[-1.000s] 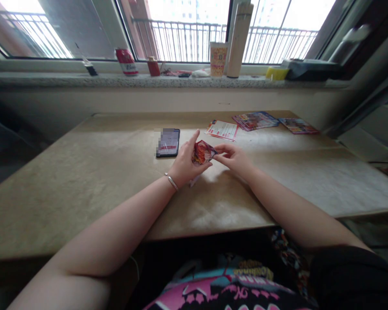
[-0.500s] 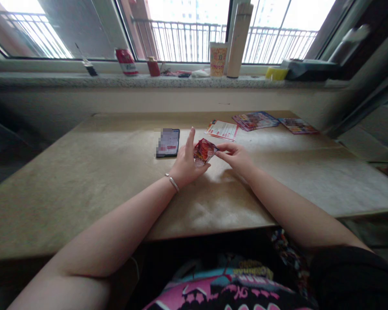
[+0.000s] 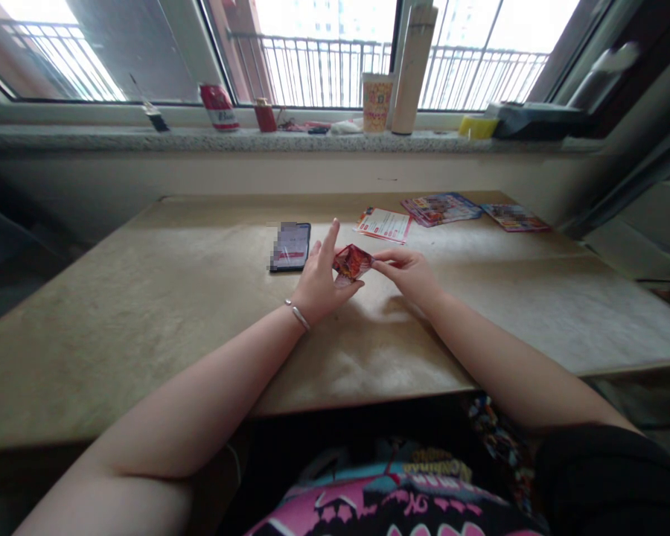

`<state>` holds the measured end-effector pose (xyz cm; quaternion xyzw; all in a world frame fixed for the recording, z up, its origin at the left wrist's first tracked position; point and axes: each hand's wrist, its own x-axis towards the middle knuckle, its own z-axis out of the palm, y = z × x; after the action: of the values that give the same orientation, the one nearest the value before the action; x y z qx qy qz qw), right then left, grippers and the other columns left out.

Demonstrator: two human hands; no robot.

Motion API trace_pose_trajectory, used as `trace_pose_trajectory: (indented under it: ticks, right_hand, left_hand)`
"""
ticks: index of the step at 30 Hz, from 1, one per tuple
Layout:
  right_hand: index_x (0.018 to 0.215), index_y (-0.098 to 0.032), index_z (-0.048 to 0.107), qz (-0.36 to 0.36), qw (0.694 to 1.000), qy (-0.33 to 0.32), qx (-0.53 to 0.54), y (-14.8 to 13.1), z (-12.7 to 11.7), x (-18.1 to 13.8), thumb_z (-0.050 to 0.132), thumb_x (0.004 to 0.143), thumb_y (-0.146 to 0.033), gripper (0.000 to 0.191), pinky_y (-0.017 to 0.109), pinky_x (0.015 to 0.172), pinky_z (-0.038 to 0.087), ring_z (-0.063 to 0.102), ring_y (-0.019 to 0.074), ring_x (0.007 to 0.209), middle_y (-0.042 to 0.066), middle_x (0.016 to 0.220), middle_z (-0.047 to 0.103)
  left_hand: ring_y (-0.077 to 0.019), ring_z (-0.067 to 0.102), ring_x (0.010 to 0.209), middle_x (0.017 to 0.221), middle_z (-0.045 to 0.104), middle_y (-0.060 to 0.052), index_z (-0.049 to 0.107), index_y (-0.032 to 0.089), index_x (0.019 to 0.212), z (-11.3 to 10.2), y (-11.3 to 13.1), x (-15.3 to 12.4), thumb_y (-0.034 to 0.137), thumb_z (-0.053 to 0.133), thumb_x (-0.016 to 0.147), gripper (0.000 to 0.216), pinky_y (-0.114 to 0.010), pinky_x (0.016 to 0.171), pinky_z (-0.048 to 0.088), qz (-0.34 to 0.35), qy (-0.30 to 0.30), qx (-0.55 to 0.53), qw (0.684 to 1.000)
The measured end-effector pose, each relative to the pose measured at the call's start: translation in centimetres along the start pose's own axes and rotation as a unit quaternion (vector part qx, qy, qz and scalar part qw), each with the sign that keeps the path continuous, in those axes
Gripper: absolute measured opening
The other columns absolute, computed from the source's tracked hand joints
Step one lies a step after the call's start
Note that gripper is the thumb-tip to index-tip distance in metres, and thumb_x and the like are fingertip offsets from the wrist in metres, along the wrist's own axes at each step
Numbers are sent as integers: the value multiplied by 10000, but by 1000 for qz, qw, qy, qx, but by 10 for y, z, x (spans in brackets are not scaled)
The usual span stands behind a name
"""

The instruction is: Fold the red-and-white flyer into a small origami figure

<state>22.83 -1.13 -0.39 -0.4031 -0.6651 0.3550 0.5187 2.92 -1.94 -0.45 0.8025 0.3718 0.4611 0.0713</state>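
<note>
Nearest: patterned shirt [image 3: 391, 499], black with pink and blue print, below the near edge of the table [image 3: 145, 335]. Both forearms reach in over that edge, the left from near left, the right from near right.

Left hand [image 3: 319, 283]: silver bracelet [image 3: 300, 316] at the wrist. Thumb lies along the near side of a red printed piece [image 3: 353, 264], one finger raised; the hand is partly curled, holding the piece by its left side. Right hand [image 3: 405, 272]: thumb and fingers pinched narrow on the right corner of the same piece. The piece is thus between the two hands, above the middle of the table; its surface looks bent. Card or wrapper: cannot tell.

Just beyond the left hand, slightly left: phone [image 3: 291, 244], lying flat, screen lit, part blurred out. Farther and to the right: white-faced cards [image 3: 384, 225] with red marks; right of these, a spread stack of colourful cards [image 3: 441, 208]; farthest right, a smaller card group [image 3: 514, 217], just beside the stack.

Far: stone sill [image 3: 301, 143] bearing, left to right, a red can [image 3: 219, 106], a red bottle [image 3: 265, 115], a patterned cup [image 3: 376, 103] and a yellow item [image 3: 479, 127]. Beyond the window, a railing [image 3: 313, 71].
</note>
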Motion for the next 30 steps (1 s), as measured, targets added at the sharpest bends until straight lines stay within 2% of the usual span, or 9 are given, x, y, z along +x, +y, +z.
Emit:
trace_pose_trajectory:
  ticks: [3,5,8,12,17,21,25,30]
  right_hand:
    - [798,-227,755,1,1000,1,5,0,-1,0,743,675,-446,252,314,705,544,677,179,762,30,823,749]
    - [793,-227,753,8,1000,-3,12,1,-2,0,748,666,-443,251,317,710,549,678,179,764,30,820,748]
    - [859,-226,748,5,1000,-10,10,1,-4,1,739,686,-416,258,317,726,550,681,182,812,36,875,747]
    - [978,-237,727,-17,1000,-20,-8,-1,-6,1,704,739,-381,280,316,764,547,671,185,913,43,994,732]
    - [918,-229,735,-21,999,-16,-19,-2,-5,-1,684,760,-378,223,320,760,550,669,184,890,40,941,734]
    - [920,-227,732,-31,999,-13,-31,-2,-4,-1,687,759,-367,218,309,730,546,668,179,865,39,930,731]
    - [904,-217,731,-37,997,-16,-61,-3,-4,-1,689,754,-356,209,291,698,540,665,173,846,38,913,730]
    - [875,-217,732,-56,993,-7,-102,-6,-4,-2,670,765,-361,191,297,702,546,660,165,809,32,872,730]
  left_hand:
    - [-271,604,992,1183,608,-138,37,211,1516,-3,-1,-1,317,790,622,1174,-499,973,404,12,-30,7,999]
    - [-290,599,1017,1150,624,-133,24,200,1518,-4,-1,-2,317,802,598,1210,-504,976,396,16,-44,19,999]
    - [-279,608,987,1055,661,-102,34,190,1519,-5,-2,-1,284,797,601,1198,-481,956,409,14,-38,41,998]
    - [-252,615,977,1079,661,-104,67,185,1515,-4,-1,0,252,759,650,1110,-433,915,440,18,-19,44,999]
    - [-223,623,979,1123,648,-96,67,208,1507,-1,-2,-1,266,701,738,998,-437,953,430,25,-25,34,999]
    - [-212,631,965,1047,674,-65,81,215,1505,-1,-2,0,274,721,738,1001,-448,993,397,22,-18,54,998]
    - [-205,627,952,1013,684,-55,109,211,1506,-2,-1,1,264,740,717,1011,-409,984,399,20,-18,71,997]
    - [-206,623,921,953,695,-42,196,172,1487,-2,0,2,293,713,745,912,-388,979,400,4,-25,84,996]
